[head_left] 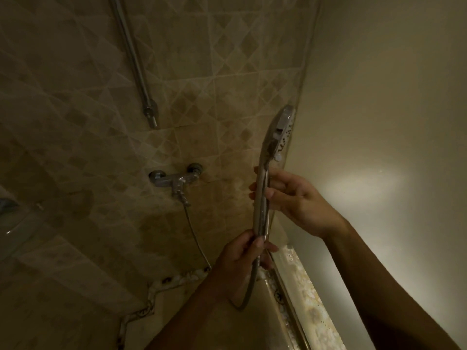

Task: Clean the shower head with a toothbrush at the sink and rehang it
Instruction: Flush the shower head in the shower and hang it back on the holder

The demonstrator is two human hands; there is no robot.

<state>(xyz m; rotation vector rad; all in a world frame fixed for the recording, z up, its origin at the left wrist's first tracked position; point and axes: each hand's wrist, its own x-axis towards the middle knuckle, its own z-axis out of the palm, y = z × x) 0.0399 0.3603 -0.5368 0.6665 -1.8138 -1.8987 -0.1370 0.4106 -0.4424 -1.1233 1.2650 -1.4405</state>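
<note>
Chrome shower head (280,137), right of tap (177,183): left hand (240,258) pinches handle base, right hand (293,198) fingers curl loosely; wet handle may slip, hose (199,246) snagging.

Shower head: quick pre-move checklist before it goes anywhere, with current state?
1. Right hand on the shower head handle: ok, fingers wrapped.
2. Left hand at the handle's base, where the hose joins: ok.
3. Hose coupling loosened: cannot tell.
4. Hose attached at the faucet: ok, it runs from the faucet outlet.
5. Water off: ok, no spray visible.
6. Toothbrush ready: cannot tell, none in view.
</note>
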